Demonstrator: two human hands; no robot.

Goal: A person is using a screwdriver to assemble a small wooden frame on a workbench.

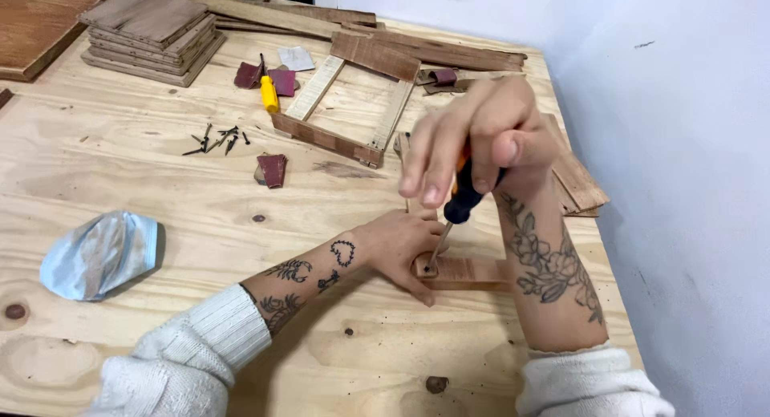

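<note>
My right hand grips a screwdriver with an orange and black handle, held nearly upright. Its metal tip meets the left end of a small reddish wooden strip lying flat on the plywood table. My left hand presses down on that strip at its left end, fingers spread around the tip. A second thin strip runs up from the joint behind my left hand, mostly hidden. Both forearms are bare, with white sleeves pushed back.
A rectangular wooden frame lies beyond my hands. Loose dark screws, a yellow-handled tool, sandpaper scraps, stacked boards and long planks sit farther back. A pale face mask lies left. A white wall borders the right.
</note>
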